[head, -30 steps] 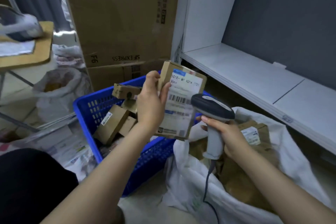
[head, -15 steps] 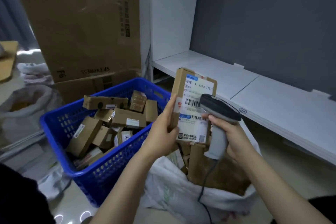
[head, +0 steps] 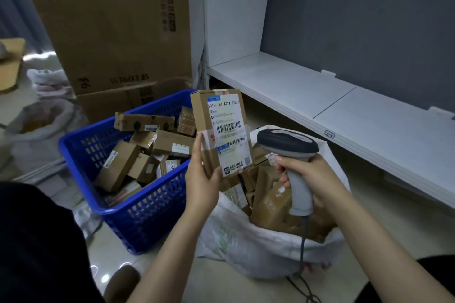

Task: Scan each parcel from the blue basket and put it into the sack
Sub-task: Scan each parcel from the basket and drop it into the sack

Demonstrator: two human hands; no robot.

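the left hand (head: 200,174) grips an upright brown cardboard parcel with a white label (head: 221,130), thumb pinching its near lower edge, above the gap between the blue plastic basket (head: 147,211) on the left and the white sack (head: 258,248). the right hand (head: 312,179) has its fingers curled round the grey handheld scanner (head: 290,155), just right of the parcel.

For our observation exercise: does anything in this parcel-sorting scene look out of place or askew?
The big cardboard box behind the blue basket stands upside down: its printed lettering reads inverted. Nothing else stands out.
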